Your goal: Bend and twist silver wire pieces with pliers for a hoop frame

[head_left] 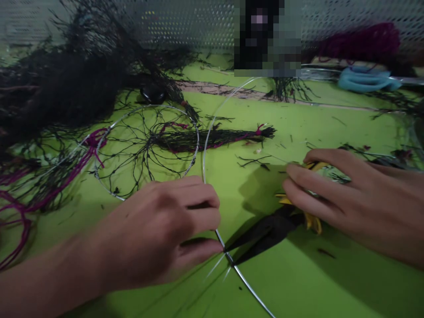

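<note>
My left hand [172, 225] is closed on a thin metal wire [251, 287], which curves up the table as a large hoop. Beside its fingertips the wire carries a small dark binding [228, 256] with pale thread ends sticking out. In my right hand [331, 185] is a pair of scissors [268, 232] with yellow handles and dark blades. The blades are parted, and their tips meet the wire at the binding. Behind my left hand lies a smaller wire ring [198, 137] with black knotted netting [212, 139] tied off by magenta cord at its end.
Black netting [59, 84] is heaped at the back left, with magenta cord [74, 179] in front. A blue-handled tool [367, 79] and a magenta bundle [364, 42] lie at the back right. Scraps of black thread litter the green tabletop [298, 287]. A perforated panel [185, 26] rises behind.
</note>
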Demonstrator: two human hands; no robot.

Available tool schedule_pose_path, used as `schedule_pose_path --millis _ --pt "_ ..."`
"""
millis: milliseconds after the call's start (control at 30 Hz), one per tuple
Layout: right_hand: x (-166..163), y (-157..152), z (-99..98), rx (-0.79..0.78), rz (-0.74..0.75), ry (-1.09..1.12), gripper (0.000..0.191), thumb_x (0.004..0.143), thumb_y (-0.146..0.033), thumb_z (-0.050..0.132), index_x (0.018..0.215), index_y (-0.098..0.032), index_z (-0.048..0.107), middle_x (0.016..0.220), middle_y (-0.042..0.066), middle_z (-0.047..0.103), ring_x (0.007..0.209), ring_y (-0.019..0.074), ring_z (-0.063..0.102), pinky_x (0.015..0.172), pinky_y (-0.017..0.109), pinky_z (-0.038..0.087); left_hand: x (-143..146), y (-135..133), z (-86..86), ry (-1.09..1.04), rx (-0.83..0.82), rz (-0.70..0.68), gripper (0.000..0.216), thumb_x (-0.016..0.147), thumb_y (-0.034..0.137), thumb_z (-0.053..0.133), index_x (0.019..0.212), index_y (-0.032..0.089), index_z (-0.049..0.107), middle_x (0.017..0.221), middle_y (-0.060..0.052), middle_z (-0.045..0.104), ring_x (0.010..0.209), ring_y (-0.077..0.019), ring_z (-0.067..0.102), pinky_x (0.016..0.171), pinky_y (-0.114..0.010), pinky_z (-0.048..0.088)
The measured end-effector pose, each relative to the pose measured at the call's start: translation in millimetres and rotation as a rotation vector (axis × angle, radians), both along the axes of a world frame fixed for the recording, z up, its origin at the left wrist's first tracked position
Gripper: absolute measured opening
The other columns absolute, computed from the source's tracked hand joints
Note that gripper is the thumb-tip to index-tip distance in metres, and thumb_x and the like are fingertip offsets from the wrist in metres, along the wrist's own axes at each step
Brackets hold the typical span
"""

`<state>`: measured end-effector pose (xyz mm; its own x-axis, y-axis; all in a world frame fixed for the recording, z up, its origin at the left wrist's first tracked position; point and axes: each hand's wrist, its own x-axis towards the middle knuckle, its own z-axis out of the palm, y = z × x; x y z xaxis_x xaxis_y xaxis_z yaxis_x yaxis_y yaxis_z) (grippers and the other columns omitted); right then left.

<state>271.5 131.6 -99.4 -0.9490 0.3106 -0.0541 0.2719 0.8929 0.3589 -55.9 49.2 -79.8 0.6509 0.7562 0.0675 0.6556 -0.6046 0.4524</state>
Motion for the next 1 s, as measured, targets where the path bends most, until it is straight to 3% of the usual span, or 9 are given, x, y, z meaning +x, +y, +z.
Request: schedule_pose_path --millis 100,233,433,567,633,767,867,1000 --pt "-7.0 -1.8 6.8 0.048 0.028 -0.059 0.050 0.089 -0.007 0.034 0.130 -0.025 0.057 0.121 0.016 0.064 0.119 0.0451 0.054 0.081 0.057 0.055 0.6 0.5 -0.5 -0.002 -0.006 0.010 0.016 0.094 0.032 0.073 0.090 0.020 0.064 0.096 0.003 0.066 0.085 -0.0141 0.060 0.069 -0.031 0.043" --pt "-9.7 -0.2 9.2 0.123 0.100 -0.004 0.044 0.086 -0.004 0.037 0.117 -0.024 0.061 0.112 0.014 0.065 0.106 0.0410 0.059 0.064 0.046 0.052 2.4 1.2 0.3 0.020 0.002 0.006 0.017 0.095 0.032 0.071 0.088 0.021 0.061 0.095 0.002 0.066 0.082 -0.0150 0.059 0.066 -0.032 0.041" --pt "-6.3 10.5 19.1 -0.013 0.085 0.028 0.061 0.084 0.005 0.032 0.133 -0.022 0.055 0.131 0.012 0.059 0.120 0.0344 0.056 0.054 0.031 0.046 1.6 -0.2 -0.6 0.040 0.026 -0.019 0.009 0.097 0.031 0.067 0.094 0.023 0.067 0.100 0.001 0.069 0.086 -0.0155 0.061 0.069 -0.030 0.044" --pt "8.9 18.6 9.6 -0.060 -0.021 0.177 0.056 0.093 -0.008 0.028 0.132 -0.029 0.063 0.110 0.014 0.064 0.113 0.0341 0.059 0.043 0.026 0.038 -0.2 -1.6 -3.1 0.004 0.034 -0.005 0.011 0.099 0.031 0.064 0.092 0.023 0.068 0.100 0.001 0.069 0.089 -0.0158 0.063 0.074 -0.030 0.047" --pt "17.0 18.6 1.3 -0.104 -0.064 0.202 0.057 0.097 -0.015 0.025 0.137 -0.032 0.062 0.107 0.014 0.067 0.117 0.0353 0.060 0.042 0.025 0.039 -0.3 -1.6 -4.2 -0.024 0.019 0.010 0.011 0.097 0.032 0.067 0.091 0.023 0.068 0.100 0.001 0.069 0.090 -0.0158 0.063 0.075 -0.029 0.048" --pt "23.4 7.0 -6.7 -0.125 -0.074 0.259 0.067 0.095 -0.011 0.023 0.153 -0.033 0.048 0.131 0.013 0.066 0.136 0.0371 0.053 0.053 0.030 0.053 0.9 -0.4 -5.0 -0.046 0.017 -0.015 0.011 0.097 0.031 0.068 0.090 0.021 0.068 0.099 0.000 0.070 0.092 -0.0165 0.065 0.077 -0.029 0.050" --pt "19.7 -7.4 -4.4 -0.073 -0.115 0.244 0.070 0.087 -0.004 0.026 0.149 -0.028 0.049 0.131 0.020 0.062 0.137 0.0408 0.053 0.061 0.038 0.058 1.9 0.2 -5.3 -0.055 0.008 -0.034 0.011 0.098 0.029 0.067 0.091 0.021 0.068 0.099 0.000 0.069 0.093 -0.0166 0.065 0.078 -0.029 0.050" --pt "15.4 -25.8 -0.4 -0.009 -0.174 0.197 0.067 0.079 0.002 0.031 0.136 -0.024 0.054 0.129 0.023 0.055 0.128 0.0438 0.058 0.056 0.039 0.055 2.1 1.7 -6.1 -0.063 0.002 -0.053 0.011 0.098 0.030 0.068 0.092 0.020 0.069 0.100 -0.001 0.068 0.094 -0.0165 0.064 0.081 -0.030 0.050"
